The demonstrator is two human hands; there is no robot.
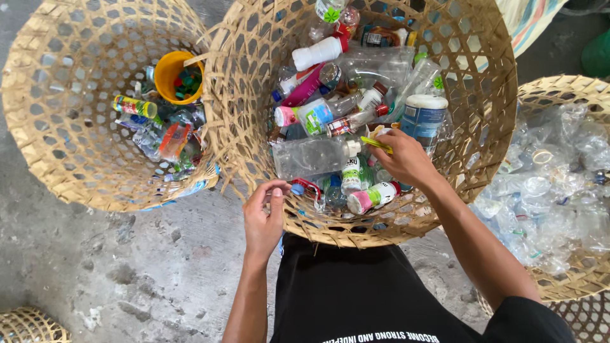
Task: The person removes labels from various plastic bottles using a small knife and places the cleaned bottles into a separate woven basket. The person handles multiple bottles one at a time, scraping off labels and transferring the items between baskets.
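My right hand reaches into the middle woven basket, fingers pinched on a thin yellow-green tool like a small cutter, just above a clear plastic bottle. The basket is full of mixed plastic bottles, among them a white bottle with a red cap and a blue-labelled jar. My left hand rests at the basket's near rim, thumb and fingers lightly curled, close to a small blue cap; nothing clearly sits in it.
A second woven basket at left holds several bottles and a yellow cup of coloured caps. A third basket at right is packed with clear crushed bottles. Rough concrete floor lies below; another basket edge shows at bottom left.
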